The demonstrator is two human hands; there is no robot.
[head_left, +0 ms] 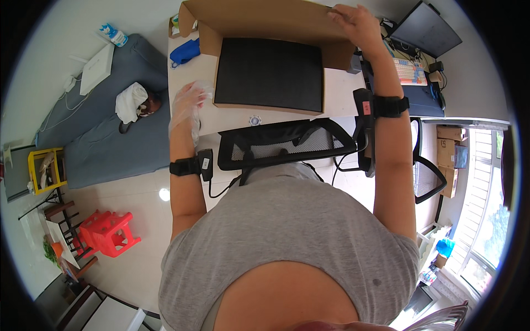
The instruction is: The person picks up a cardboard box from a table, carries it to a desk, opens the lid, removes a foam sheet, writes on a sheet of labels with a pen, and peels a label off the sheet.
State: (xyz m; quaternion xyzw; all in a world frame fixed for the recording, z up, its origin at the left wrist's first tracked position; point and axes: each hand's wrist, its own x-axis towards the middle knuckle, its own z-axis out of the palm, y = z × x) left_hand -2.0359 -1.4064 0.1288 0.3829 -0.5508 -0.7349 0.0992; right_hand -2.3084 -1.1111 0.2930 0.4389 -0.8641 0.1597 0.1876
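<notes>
An opened brown cardboard box [324,88] lies on the white table, its lid [259,19] raised at the far side. A flat black panel [269,74] fills the box. At the lid's far right corner is my right hand [356,26], its fingers closed on the edge. My left hand [189,99] is left of the box, above the table's left edge. Crumpled clear plastic film [195,124] is bunched in its curled fingers and hangs along the wrist. The film partly blurs those fingers. Both forearms wear black straps with small devices.
A blue pouch [185,53] lies left of the box; a small silvery object [254,120] sits at the table's near edge. A black mesh chair back [287,144] stands between me and the table. A monitor [426,28] is far right, a grey sofa [118,149] left.
</notes>
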